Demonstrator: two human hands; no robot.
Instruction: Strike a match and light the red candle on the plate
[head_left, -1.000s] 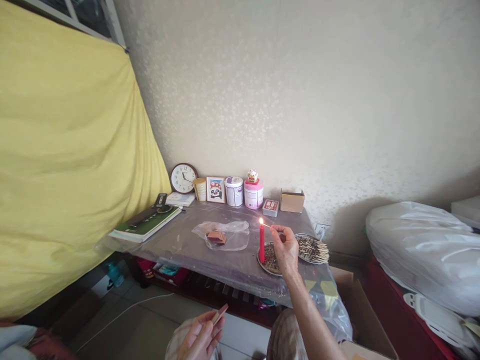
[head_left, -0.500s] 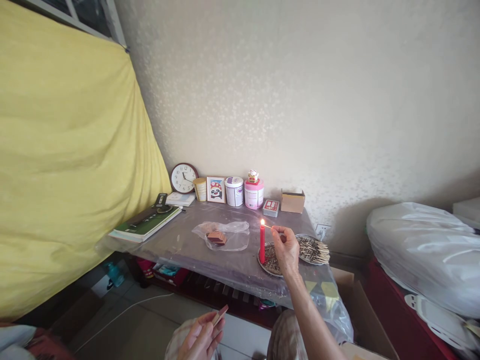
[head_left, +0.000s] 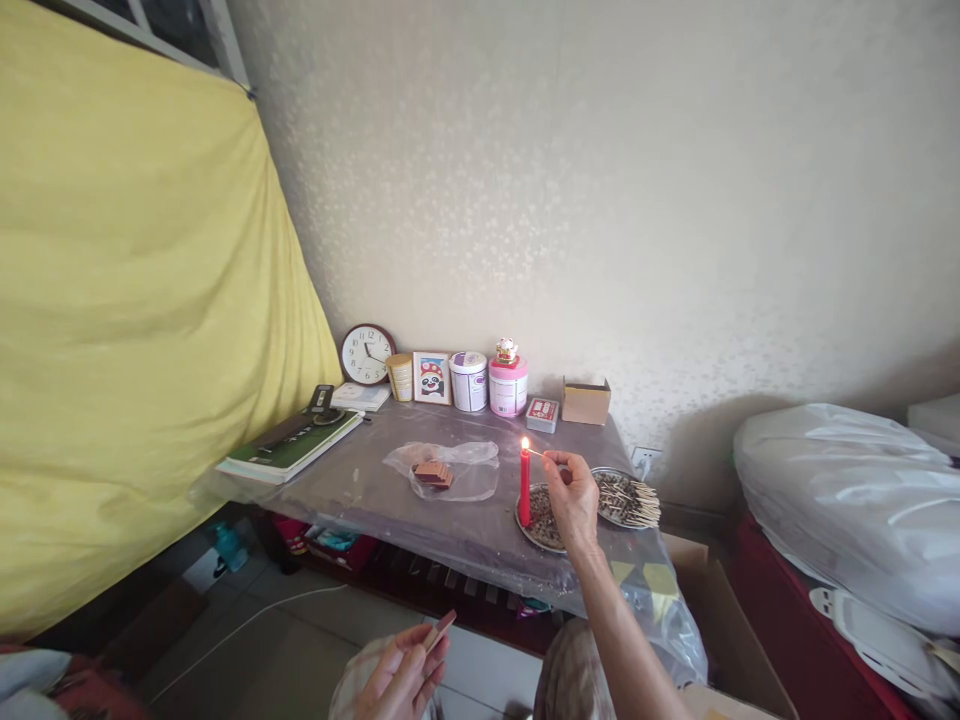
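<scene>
A red candle (head_left: 525,490) stands upright on a round metal plate (head_left: 541,545), with a flame at its top. My right hand (head_left: 571,495) pinches a matchstick (head_left: 537,454), whose far tip meets the flame. Low in front of the table, my left hand (head_left: 401,670) is closed on a small matchbox (head_left: 440,630) that shows a reddish-brown side. More matchboxes (head_left: 433,474) lie stacked on a clear plastic bag (head_left: 480,480) in the middle of the table. Behind my right hand, a second plate (head_left: 619,518) carries many matchsticks (head_left: 637,500).
Along the wall stand a clock (head_left: 367,354), a yellow cup (head_left: 401,378), a panda picture (head_left: 433,378), two tins (head_left: 469,382), a card box (head_left: 542,415) and an open carton (head_left: 586,402). Books (head_left: 292,448) lie at the left. A yellow cloth (head_left: 135,300) hangs beside the plastic-covered table (head_left: 345,510).
</scene>
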